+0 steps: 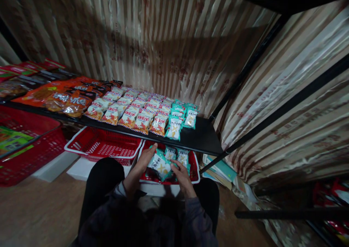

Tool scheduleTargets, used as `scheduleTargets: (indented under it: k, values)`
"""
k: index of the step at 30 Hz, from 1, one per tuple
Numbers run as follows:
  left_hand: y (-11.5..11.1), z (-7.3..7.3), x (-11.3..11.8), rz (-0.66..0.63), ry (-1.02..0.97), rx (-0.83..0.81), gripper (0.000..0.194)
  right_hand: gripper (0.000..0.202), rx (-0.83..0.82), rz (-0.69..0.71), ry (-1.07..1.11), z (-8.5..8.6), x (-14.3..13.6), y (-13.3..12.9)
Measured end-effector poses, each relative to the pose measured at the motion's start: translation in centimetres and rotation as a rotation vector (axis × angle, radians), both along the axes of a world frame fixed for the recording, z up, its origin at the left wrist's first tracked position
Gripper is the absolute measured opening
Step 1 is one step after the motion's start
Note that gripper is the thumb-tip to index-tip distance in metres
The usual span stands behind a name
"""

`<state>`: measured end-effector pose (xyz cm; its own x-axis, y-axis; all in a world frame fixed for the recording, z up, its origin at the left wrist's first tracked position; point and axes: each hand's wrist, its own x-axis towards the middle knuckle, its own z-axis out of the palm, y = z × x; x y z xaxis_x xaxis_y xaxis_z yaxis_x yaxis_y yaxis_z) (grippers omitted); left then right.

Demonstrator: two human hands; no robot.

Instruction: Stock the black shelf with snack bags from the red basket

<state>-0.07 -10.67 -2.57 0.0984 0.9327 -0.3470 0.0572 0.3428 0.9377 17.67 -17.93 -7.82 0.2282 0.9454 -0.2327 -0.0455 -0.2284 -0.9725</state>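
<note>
Crouching, the person's left hand (145, 159) and right hand (182, 174) both closed around teal snack packets (160, 165) inside the near red basket (195, 169). Slippery packets, gripped loosely together, risked sliding out below the black shelf (203, 136).

The black shelf (203, 136) overhangs the far half of the red basket (194, 167), so the way in is only from its near edge. The shelf's right end lies bare beside the teal packets (178, 120); red-and-white packets (136, 112) crowd its front edge leftward.
</note>
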Motion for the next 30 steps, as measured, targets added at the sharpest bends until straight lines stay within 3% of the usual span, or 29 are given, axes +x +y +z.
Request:
scheduleTargets:
  k: [4,6,14,22,25,30]
  values:
    - [-0.3,0.0,0.8,0.146,-0.219,-0.165,0.046,0.051,0.054,-0.186,0.110,0.5,0.0,0.1]
    - [-0.4,0.2,1.2,0.183,-0.329,-0.226,0.044,0.049,0.079,-0.215,0.117,0.9,0.1,0.3]
    - [-1.1,1.9,2.3,0.281,-0.473,-0.249,0.037,0.044,0.147,-0.342,0.184,2.2,0.2,0.6]
    - [-1.5,3.1,1.7,0.086,-0.589,-0.059,0.033,0.030,0.125,-0.507,0.292,2.6,0.0,0.4]
    - [-1.6,3.9,1.8,0.082,-0.588,0.033,0.028,0.029,0.130,-0.518,0.390,3.0,-0.9,-0.1]
    - [-1.7,4.9,2.8,0.197,-0.571,0.101,0.039,0.033,0.171,-0.495,0.498,3.2,-2.4,-1.3]
